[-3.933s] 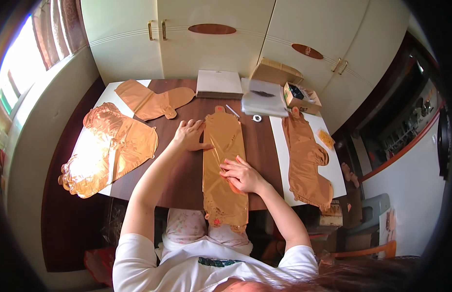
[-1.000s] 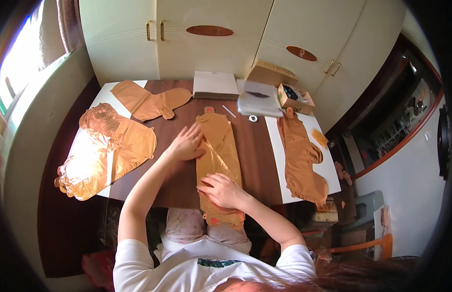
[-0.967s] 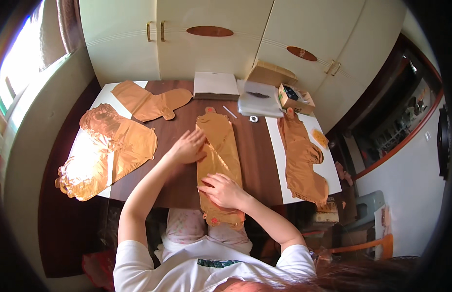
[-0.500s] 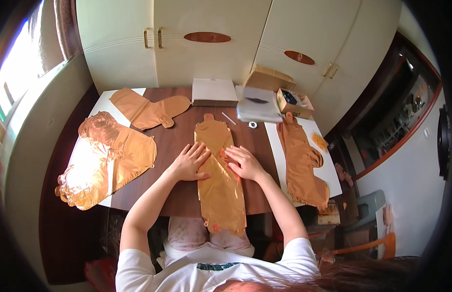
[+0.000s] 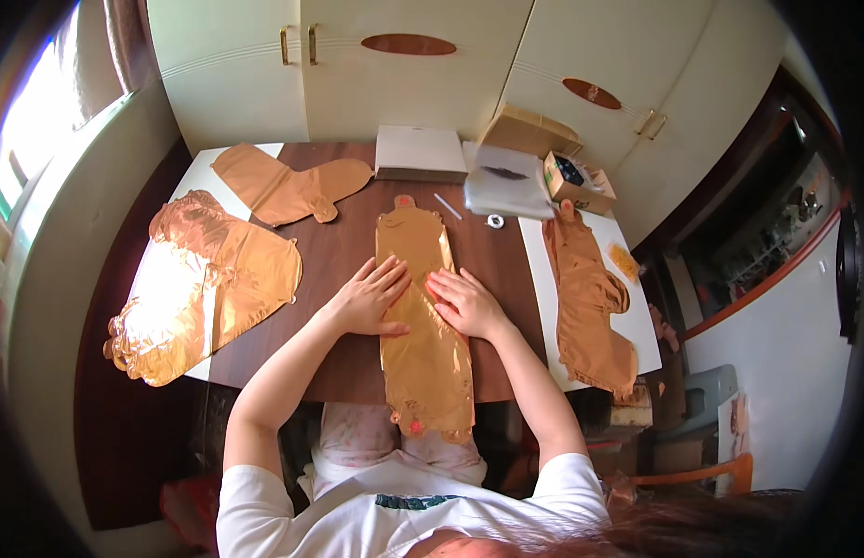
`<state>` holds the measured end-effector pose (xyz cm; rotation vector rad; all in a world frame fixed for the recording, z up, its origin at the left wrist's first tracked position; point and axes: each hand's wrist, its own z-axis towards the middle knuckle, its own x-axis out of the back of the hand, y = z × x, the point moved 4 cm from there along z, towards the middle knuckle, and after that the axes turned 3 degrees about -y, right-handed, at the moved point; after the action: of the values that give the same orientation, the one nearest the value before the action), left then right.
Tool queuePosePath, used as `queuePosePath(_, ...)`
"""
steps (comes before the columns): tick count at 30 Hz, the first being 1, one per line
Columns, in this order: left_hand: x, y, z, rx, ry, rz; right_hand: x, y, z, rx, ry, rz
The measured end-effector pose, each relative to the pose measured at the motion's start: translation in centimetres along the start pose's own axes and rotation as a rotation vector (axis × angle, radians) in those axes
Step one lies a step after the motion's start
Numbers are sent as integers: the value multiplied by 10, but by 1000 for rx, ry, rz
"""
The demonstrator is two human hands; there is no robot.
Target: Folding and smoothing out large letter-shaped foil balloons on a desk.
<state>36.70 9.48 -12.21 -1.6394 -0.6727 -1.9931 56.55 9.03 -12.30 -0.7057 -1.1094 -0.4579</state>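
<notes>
A flat, long gold foil balloon (image 5: 422,372) lies lengthwise before me, its lower end reaching past the table's front edge over my lap. Across its left edge my left hand (image 5: 371,296) rests palm down, fingers stretched out. My right hand (image 5: 464,302) lies on the opposite edge, fingers extended and slightly spread. Both press on the foil around its middle. Red marks show at the balloon's top tab and near its bottom corner. To the left spreads a large shiny foil balloon (image 5: 250,288), with another copper-coloured foil balloon (image 5: 274,186) behind it. A further foil balloon (image 5: 585,307) lies on the right.
A white box (image 5: 420,153) stands at the back of the brown table (image 5: 334,377). Beside it are clear plastic sleeves (image 5: 506,191), an open carton (image 5: 580,186), a white straw (image 5: 448,206) and a small white roll (image 5: 494,221). Yellow bits (image 5: 623,263) sit at the right edge.
The view has shifted slightly, so the table sits higher in the picture. My hands have come a little closer together on the foil balloon, still flat.
</notes>
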Motion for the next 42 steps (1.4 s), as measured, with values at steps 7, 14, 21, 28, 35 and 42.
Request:
queuePosePath(7,-3,4,2,-57,-20,-41,1,-1,1,9,59,-32)
queuePosePath(14,0,9,1,-57,-47,-16,0,-2,0,-23,-4,-7)
queuePosePath(21,1,11,2,-60,-49,-7,-1,-2,0,-15,31,-62)
queuePosePath(28,9,14,-1,-76,-23,19,-1,-5,1,-10,13,-73)
queuePosePath(35,8,29,4,-255,-43,-137,-2,0,-2,-8,-3,-115)
queuePosePath(42,0,32,0,-232,-75,11,-4,-1,-1,8,20,-106)
